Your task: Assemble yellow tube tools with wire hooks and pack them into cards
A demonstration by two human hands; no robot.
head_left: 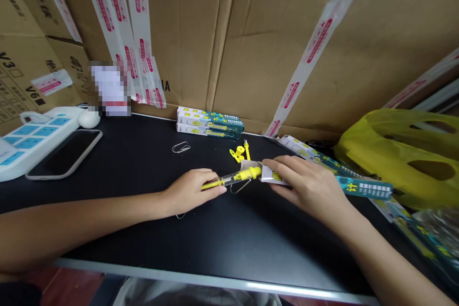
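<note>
Between its thumb and fingers, my left hand [195, 190] grips a clear tube with yellow ends [227, 179], held nearly level above the black table. A thin metal hook hangs beside the tube. My right hand [310, 184] is closed around a long narrow green and white box [366, 188], whose open end and flaps face left. The tube's right yellow end meets the opening of the box. Just behind lie small yellow plastic parts [237, 154] and a short yellow stick [246, 149]. Metal wire clips [180, 147] rest further left.
Stacked printed boxes [210, 123] stand at the back of the black table [143, 244]. More boxes [405, 229] and a yellow plastic bag [394, 153] are at the right. A phone [66, 153] and a white power strip [36, 141] lie left. Cardboard [287, 48] rises behind.
</note>
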